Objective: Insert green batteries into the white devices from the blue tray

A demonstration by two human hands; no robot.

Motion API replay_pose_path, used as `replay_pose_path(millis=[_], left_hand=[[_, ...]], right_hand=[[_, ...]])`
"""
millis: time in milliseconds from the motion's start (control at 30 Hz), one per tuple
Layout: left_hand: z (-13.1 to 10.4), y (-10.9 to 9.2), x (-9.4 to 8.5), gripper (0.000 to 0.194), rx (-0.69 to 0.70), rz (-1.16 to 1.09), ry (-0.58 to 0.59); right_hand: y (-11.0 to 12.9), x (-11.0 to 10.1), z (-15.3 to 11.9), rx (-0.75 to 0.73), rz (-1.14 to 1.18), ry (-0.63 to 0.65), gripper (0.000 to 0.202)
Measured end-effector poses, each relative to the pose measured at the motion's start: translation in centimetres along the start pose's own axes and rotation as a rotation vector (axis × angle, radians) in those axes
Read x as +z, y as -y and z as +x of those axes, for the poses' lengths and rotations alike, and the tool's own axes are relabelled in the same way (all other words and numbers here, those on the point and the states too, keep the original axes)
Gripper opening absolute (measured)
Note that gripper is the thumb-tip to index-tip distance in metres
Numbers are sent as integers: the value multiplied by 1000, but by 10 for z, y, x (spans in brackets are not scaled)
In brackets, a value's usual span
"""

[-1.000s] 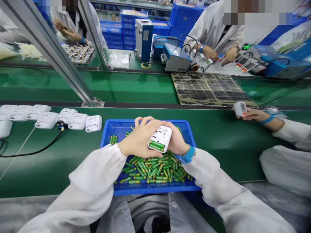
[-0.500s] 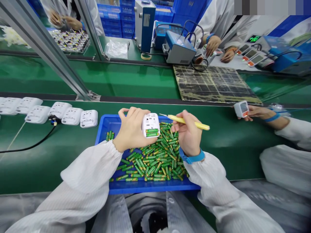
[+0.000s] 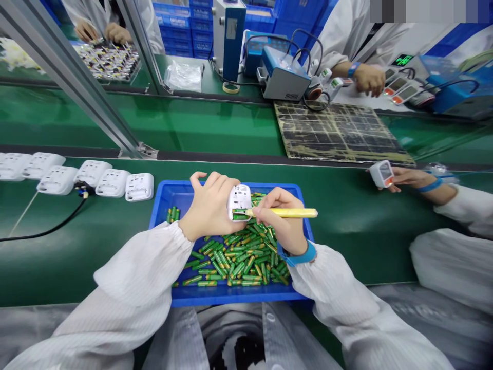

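The left hand [image 3: 211,208] clamps the device [image 3: 241,196] above the tray [image 3: 231,297], presumably tilted to bare its battery bay [image 3: 238,217]; the right hand [image 3: 283,223] pinches the tool [image 3: 296,213] pen-fashion (likely for control), reaching the bay.

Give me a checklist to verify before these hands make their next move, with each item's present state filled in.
1. White device held: ok; the left-hand grip has it by its side.
2. Yellow-handled pointed tool secured: ok; it is in the right-hand grip, tip at the battery bay.
3. Bay batteries fully seated: cannot tell; green shows, but the tip and small scale hide the fit.
4. Battery bay covered: not ok; it is open.
5. Loose batteries contained: ok; those in view lie inside the blue tray.
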State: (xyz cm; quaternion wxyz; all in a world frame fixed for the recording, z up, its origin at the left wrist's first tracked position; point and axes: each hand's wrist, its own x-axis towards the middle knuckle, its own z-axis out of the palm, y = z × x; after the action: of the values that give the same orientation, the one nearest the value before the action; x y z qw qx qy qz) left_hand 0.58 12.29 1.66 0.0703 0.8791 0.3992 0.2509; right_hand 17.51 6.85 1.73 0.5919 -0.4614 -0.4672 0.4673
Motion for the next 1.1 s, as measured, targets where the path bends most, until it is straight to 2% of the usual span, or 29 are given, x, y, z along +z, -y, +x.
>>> replay_pose_path(millis=[100,267,467,600,700,933,1000,1100], left_hand=[[-2,-1,0,56,17,-17,13],[-4,-4,1,57,53,-4,51],[-3,-7,-1,55,37,-6,28],[-3,-4,0,55,53,10,24],[-4,-2,1,54,99,62,38],[-4,-3,7,38,241,189,75],[-4,-3,6,39,245,188,92],[-4,-1,2,46,161,117,64]], right_hand=[[-1,1,-2,-16,-71,16,25],[-5,-2,-8,-180,-290,37,25],[-11,-9,-8,-136,-138,16,25],[-13,-10,-7,-146,-205,38,26],[-10,-8,-9,-233,-351,56,27],[5,2,-16,-549,-762,150,26],[4,-1,-14,-558,-835,129,26],[-4,-10,-8,-430,-780,-21,27]])
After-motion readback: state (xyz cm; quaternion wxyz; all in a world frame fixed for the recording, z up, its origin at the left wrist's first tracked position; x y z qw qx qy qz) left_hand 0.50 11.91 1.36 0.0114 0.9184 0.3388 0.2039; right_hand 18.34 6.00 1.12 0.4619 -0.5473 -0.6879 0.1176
